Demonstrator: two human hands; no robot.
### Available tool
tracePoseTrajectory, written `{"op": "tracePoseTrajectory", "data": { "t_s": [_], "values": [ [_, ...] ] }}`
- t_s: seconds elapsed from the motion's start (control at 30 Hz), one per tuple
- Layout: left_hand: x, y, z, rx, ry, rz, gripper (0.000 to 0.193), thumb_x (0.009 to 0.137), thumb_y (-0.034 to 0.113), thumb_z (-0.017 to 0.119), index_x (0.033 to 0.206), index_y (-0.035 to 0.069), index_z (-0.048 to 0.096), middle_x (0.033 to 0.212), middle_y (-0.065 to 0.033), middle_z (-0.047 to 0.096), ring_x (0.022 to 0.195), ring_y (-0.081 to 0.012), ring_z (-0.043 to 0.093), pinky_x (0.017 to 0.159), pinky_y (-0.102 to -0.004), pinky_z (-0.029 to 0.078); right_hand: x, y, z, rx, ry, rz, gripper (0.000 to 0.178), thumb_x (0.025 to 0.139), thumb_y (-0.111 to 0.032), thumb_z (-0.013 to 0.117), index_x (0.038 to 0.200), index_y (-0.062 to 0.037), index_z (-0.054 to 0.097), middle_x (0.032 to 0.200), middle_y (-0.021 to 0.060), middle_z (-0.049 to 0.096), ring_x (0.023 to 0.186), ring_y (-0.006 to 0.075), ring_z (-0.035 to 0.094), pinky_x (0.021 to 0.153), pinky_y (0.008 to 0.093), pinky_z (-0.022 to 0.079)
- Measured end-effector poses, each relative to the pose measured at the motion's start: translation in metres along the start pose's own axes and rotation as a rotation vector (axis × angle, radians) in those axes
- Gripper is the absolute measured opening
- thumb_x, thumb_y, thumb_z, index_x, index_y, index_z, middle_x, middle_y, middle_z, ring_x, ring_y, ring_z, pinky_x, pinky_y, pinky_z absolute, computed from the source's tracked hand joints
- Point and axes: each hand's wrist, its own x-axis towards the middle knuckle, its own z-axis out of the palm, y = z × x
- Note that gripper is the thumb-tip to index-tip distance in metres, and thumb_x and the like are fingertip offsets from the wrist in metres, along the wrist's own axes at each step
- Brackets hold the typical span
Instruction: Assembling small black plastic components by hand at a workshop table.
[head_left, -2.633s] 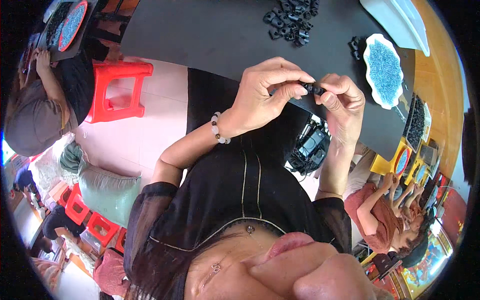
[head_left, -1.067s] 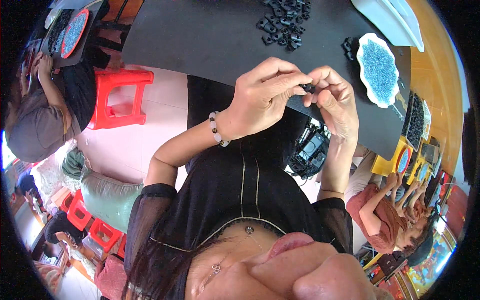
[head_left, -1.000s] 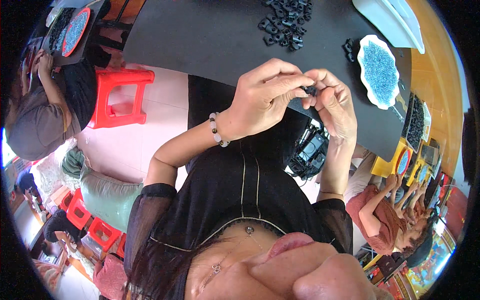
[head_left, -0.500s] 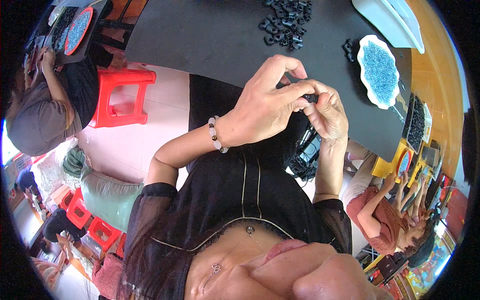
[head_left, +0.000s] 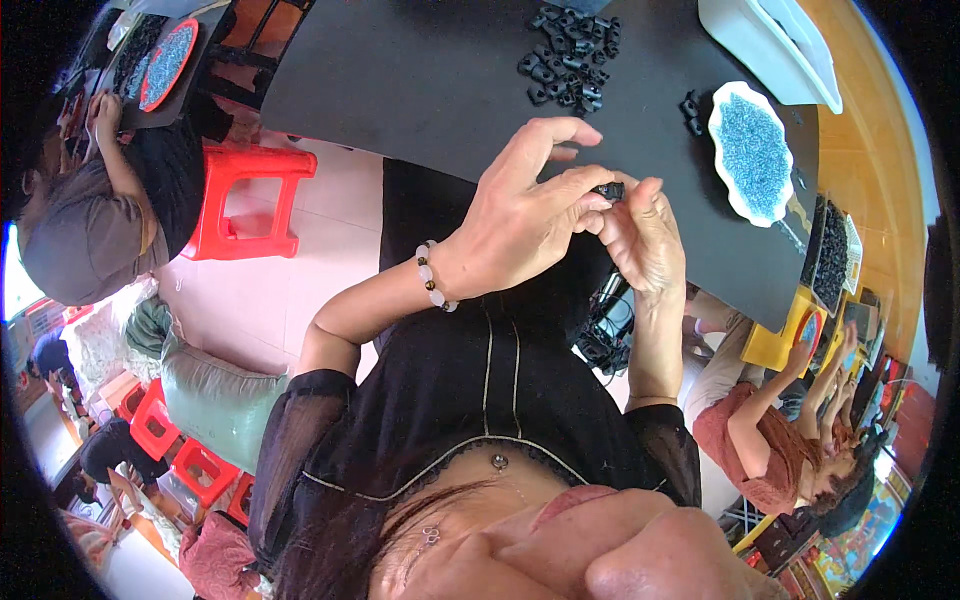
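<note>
A small black plastic part [head_left: 608, 190] sits between my two hands, above the near edge of the dark table. My left hand [head_left: 520, 210], with a beaded bracelet on its wrist, pinches it between thumb and finger; the other left fingers arch over it. My right hand [head_left: 648, 240] is at the part's other end, its fingers curled in below and its thumb raised beside it. The left fingers partly cover the part, and its fine shape is too small to make out. Beyond my hands lies a heap of similar black parts [head_left: 570, 65].
To the right are a white scalloped dish [head_left: 715, 125] of tiny bluish pieces, a few black parts [head_left: 691, 112] and a white bin [head_left: 745, 45]. A red stool [head_left: 210, 205] stands left. Co-workers sit at both sides; a yellow tray [head_left: 765, 345] lies at the right.
Both hands have shifted slightly left with the black part between them. My right thumb has straightened and drawn back, so more of the part shows.
</note>
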Motion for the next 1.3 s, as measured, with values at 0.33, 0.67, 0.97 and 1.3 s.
{"op": "tracePoseTrajectory", "data": {
  "t_s": [0.33,0.67,0.97,1.3],
  "values": [
    [0.001,-0.005,0.003,0.06,0.019,0.013,0.033,0.076,0.002,0.076,0.108,0.006,0.071,0.092,-0.0095,0.071,0.079,-0.0255,0.067,0.069,-0.033,0.054,-0.004,-0.033,-0.011,-0.688,0.211,-0.173,0.044,0.1,-0.037,0.054,0.112,0.004,0.065,0.086,0.0093,0.072,0.066,0.0055,0.06,0.05,0.0158,0.047],
    [0.005,-0.012,0.008,-0.053,-0.004,-0.044,0.037,0.078,0.008,0.077,0.115,0.006,0.07,0.092,-0.0097,0.071,0.079,-0.0202,0.067,0.068,-0.03,0.054,0.009,-0.051,0.001,-0.817,0.225,-0.12,0.017,0.092,-0.016,0.069,0.098,-0.0008,0.067,0.077,-0.0002,0.066,0.065,0.003,0.056,0.056,0.0188,0.044],
    [0.003,-0.028,0.02,-0.169,-0.053,-0.273,0.012,0.089,0.009,0.069,0.097,0.001,0.074,0.081,-0.0078,0.07,0.067,-0.0112,0.064,0.059,-0.023,0.049,0.08,-0.224,-0.061,-1.303,0.594,-0.952,0.03,0.094,-0.024,0.063,0.116,-0.0035,0.065,0.093,0.0054,0.069,0.076,0.0101,0.063,0.069,0.0249,0.051],
    [-0.003,-0.035,0.017,-0.22,-0.032,-0.31,0.009,0.087,0.005,0.069,0.093,0.001,0.074,0.074,-0.0044,0.066,0.056,-0.0053,0.055,0.05,-0.0209,0.043,0.085,-0.105,-0.018,-1.606,0.154,-0.306,0.018,0.088,-0.011,0.068,0.104,-0.0016,0.068,0.084,0.0075,0.069,0.075,0.0134,0.063,0.068,0.0277,0.049]
  ]
}}
